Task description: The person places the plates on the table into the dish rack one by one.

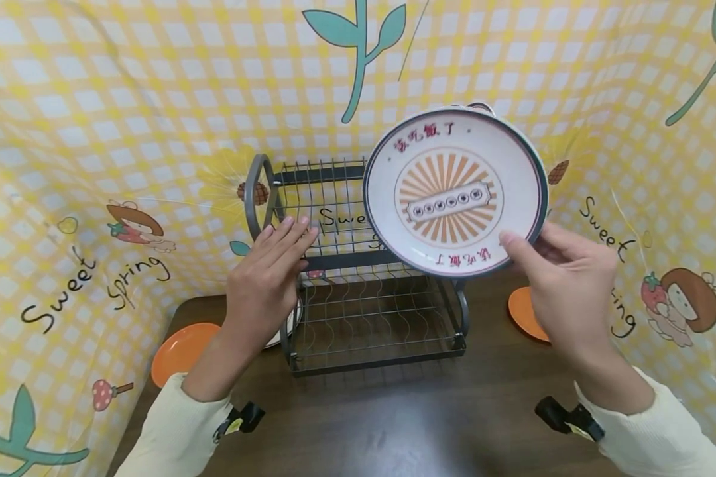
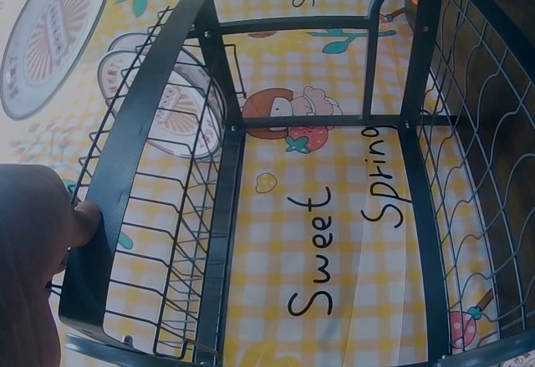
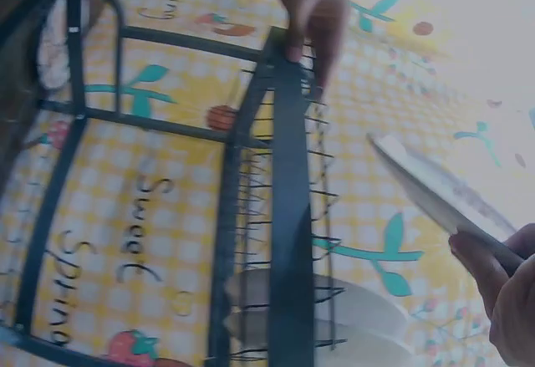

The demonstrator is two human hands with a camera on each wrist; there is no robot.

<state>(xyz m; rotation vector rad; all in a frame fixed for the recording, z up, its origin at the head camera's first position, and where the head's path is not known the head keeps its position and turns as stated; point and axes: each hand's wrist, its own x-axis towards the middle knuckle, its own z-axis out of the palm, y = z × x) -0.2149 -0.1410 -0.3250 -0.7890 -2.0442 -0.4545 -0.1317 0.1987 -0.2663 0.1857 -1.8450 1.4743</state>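
My right hand (image 1: pixel 573 285) pinches a white plate (image 1: pixel 453 242) by its lower right rim, thumb on the face. The plate has a dark rim, red characters and an orange sunburst, and is raised in front of the right half of a dark metal two-tier dish rack (image 1: pixel 358 260). My left hand (image 1: pixel 265 278) holds the rack's upper front bar near its left end, with the thumb at the bar and the fingers reaching over it. Similar plates (image 2: pixel 180 116) stand at the right end of the upper tier, mostly hidden behind the raised plate in the head view.
The rack stands on a brown wooden table (image 1: pixel 382 424). Orange plates lie at the left (image 1: pixel 181 351) and right (image 1: pixel 525 311). A white plate (image 1: pixel 286 324) is partly hidden beside the rack's lower left. Yellow checked cloth (image 1: pixel 173 132) hangs behind and at both sides.
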